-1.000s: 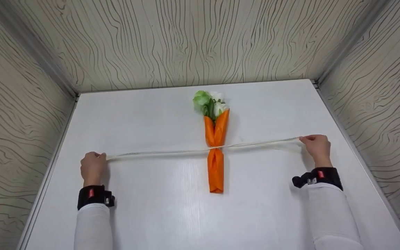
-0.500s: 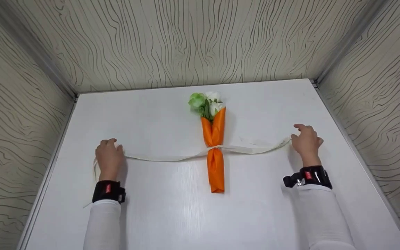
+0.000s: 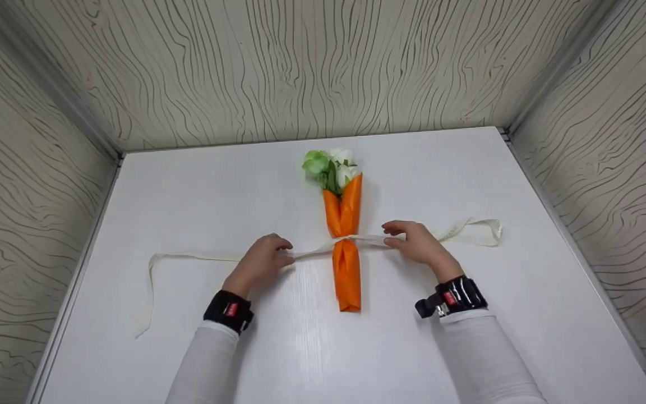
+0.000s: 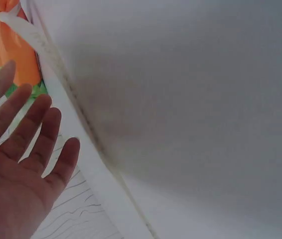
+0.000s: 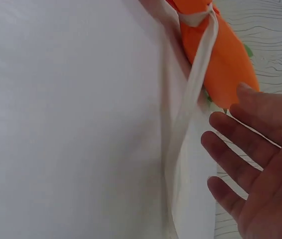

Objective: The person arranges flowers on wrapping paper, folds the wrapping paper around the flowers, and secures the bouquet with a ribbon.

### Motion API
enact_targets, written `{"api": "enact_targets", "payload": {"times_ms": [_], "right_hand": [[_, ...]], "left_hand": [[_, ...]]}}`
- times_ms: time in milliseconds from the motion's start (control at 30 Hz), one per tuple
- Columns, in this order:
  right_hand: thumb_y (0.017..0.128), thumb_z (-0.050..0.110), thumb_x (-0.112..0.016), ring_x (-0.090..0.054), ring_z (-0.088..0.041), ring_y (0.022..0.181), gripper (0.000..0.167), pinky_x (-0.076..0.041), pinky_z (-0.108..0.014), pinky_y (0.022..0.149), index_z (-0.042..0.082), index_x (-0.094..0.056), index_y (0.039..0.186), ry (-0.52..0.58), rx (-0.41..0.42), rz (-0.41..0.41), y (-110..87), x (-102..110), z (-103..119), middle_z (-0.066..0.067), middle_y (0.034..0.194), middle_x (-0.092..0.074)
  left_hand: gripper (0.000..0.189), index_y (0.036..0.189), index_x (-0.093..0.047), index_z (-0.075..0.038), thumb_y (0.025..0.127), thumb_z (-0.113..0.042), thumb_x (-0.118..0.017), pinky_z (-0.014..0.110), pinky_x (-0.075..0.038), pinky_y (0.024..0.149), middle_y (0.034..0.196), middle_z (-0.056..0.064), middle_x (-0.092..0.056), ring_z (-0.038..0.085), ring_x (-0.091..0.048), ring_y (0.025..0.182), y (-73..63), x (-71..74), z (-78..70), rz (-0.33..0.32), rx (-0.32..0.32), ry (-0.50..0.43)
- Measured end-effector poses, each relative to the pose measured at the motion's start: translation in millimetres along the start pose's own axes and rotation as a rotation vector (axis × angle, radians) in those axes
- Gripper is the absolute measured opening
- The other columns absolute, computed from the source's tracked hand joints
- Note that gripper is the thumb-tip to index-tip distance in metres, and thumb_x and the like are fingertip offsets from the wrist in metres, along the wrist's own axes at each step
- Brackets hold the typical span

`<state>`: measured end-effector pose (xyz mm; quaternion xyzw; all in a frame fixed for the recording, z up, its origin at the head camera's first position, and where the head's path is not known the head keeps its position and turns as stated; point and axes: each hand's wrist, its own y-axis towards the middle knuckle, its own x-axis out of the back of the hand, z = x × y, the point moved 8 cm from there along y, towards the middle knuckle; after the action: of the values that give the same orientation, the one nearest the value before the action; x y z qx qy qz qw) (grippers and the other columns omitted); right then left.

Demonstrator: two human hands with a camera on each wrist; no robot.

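Note:
A small bouquet lies upright in the head view, its orange wrapping [image 3: 347,280] cinched at the middle by a cream ribbon [image 3: 314,252]. White and green flowers [image 3: 328,167] stick out of its top. My left hand [image 3: 261,261] is just left of the bouquet, over the ribbon's left tail; the left wrist view shows its fingers [image 4: 46,137] spread and holding nothing. On the other side my right hand [image 3: 417,244] is over the right tail, and in the right wrist view its fingers [image 5: 235,159] are extended, apart from the ribbon [image 5: 188,109].
The white table [image 3: 312,359] carries the bouquet and ribbon. The left tail bends toward the front edge, and the right tail ends in a loop [image 3: 491,233]. Wood-grain patterned walls [image 3: 300,67] stand behind and at both sides.
Both hands have let go of the ribbon ends and moved inward toward the bouquet. The ribbon, taut a second ago, now lies slack on the table.

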<state>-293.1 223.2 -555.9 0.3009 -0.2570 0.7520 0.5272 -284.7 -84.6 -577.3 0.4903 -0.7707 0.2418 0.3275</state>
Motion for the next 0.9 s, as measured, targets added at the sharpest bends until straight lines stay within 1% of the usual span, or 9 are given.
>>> {"api": "enact_targets", "payload": {"times_ms": [67, 167, 300, 367, 467, 567, 700, 767, 900], "right_hand": [[0.083, 0.018, -0.062, -0.055, -0.025, 0.093, 0.036, -0.04, -0.041, 0.085, 0.002, -0.058, 0.115, 0.0, 0.009, 0.026, 2.6, -10.6, 2.6, -0.01, 0.1, -0.061], [0.081, 0.014, -0.064, -0.054, -0.021, 0.08, 0.031, -0.043, -0.037, 0.075, 0.003, -0.061, 0.109, -0.028, 0.013, 0.031, 5.4, -19.9, 2.1, -0.007, 0.087, -0.059], [0.079, 0.012, -0.065, -0.049, -0.017, 0.071, 0.016, -0.041, -0.032, 0.068, 0.006, -0.067, 0.094, -0.09, 0.004, -0.006, 8.4, -24.9, -3.7, -0.002, 0.077, -0.054], [0.079, 0.012, -0.065, -0.049, -0.016, 0.07, 0.01, -0.041, -0.032, 0.067, 0.007, -0.068, 0.087, -0.105, -0.004, -0.024, 9.5, -25.7, -6.8, -0.001, 0.075, -0.054], [0.079, 0.013, -0.065, -0.05, -0.016, 0.069, 0.006, -0.041, -0.032, 0.067, 0.007, -0.066, 0.081, -0.099, -0.017, -0.06, 11.4, -24.2, -9.2, 0.0, 0.074, -0.056], [0.08, 0.013, -0.064, -0.051, -0.017, 0.067, 0.006, -0.041, -0.033, 0.065, 0.007, -0.065, 0.079, -0.099, -0.043, -0.125, 14.5, -18.6, -10.0, -0.001, 0.072, -0.058], [0.08, 0.015, -0.064, -0.052, -0.019, 0.066, 0.007, -0.041, -0.033, 0.062, 0.008, -0.065, 0.078, -0.154, -0.094, -0.234, 20.6, -9.5, -8.9, -0.001, 0.071, -0.06], [0.081, 0.016, -0.064, -0.054, -0.02, 0.066, 0.008, -0.042, -0.034, 0.062, 0.009, -0.065, 0.078, -0.198, -0.108, -0.28, 24.0, -6.0, -5.9, -0.002, 0.072, -0.061], [0.081, 0.018, -0.064, -0.056, -0.022, 0.067, 0.01, -0.042, -0.036, 0.061, 0.009, -0.065, 0.077, -0.263, -0.119, -0.343, 31.9, -2.9, 2.2, -0.003, 0.072, -0.061]], "left_hand": [[0.031, 0.101, -0.066, -0.007, 0.074, -0.02, -0.072, 0.031, -0.043, 0.076, 0.092, 0.004, -0.059, 0.017, -0.053, 0.086, 1.3, -6.9, -3.6, 0.005, -0.024, 0.034], [0.027, 0.098, -0.068, -0.01, 0.072, -0.016, -0.072, 0.029, -0.043, 0.072, 0.086, 0.001, -0.058, 0.015, -0.053, 0.079, 2.2, -11.3, -7.0, -0.016, -0.051, 0.105], [0.013, 0.088, -0.071, -0.013, 0.076, -0.012, -0.068, 0.027, -0.044, 0.068, 0.079, -0.005, -0.057, 0.009, -0.053, 0.074, 2.0, -11.1, -10.9, -0.07, -0.096, 0.203], [0.009, 0.083, -0.072, -0.015, 0.078, -0.011, -0.065, 0.026, -0.044, 0.067, 0.075, -0.008, -0.056, 0.007, -0.053, 0.072, 1.3, -10.1, -10.5, -0.088, -0.1, 0.228], [0.013, 0.079, -0.072, -0.015, 0.079, -0.01, -0.06, 0.025, -0.044, 0.065, 0.073, -0.01, -0.057, 0.005, -0.053, 0.07, -0.7, -7.9, -6.6, -0.088, -0.077, 0.201], [0.012, 0.08, -0.071, -0.017, 0.08, -0.012, -0.06, 0.026, -0.044, 0.066, 0.074, -0.01, -0.059, 0.005, -0.054, 0.071, -3.8, -7.3, -0.2, -0.036, -0.016, 0.119], [0.009, 0.081, -0.071, -0.018, 0.08, -0.017, -0.062, 0.027, -0.045, 0.067, 0.076, -0.009, -0.06, 0.009, -0.054, 0.073, -8.5, -10.6, 2.5, 0.074, 0.032, 0.009], [0.007, 0.081, -0.071, -0.018, 0.078, -0.018, -0.064, 0.028, -0.045, 0.066, 0.075, -0.008, -0.06, 0.01, -0.053, 0.072, -10.3, -13.5, 0.4, 0.125, 0.025, -0.026], [0.006, 0.076, -0.071, -0.019, 0.075, -0.017, -0.065, 0.026, -0.043, 0.059, 0.069, -0.008, -0.058, 0.01, -0.049, 0.065, -12.6, -18.8, -6.2, 0.203, -0.024, -0.065]]}}
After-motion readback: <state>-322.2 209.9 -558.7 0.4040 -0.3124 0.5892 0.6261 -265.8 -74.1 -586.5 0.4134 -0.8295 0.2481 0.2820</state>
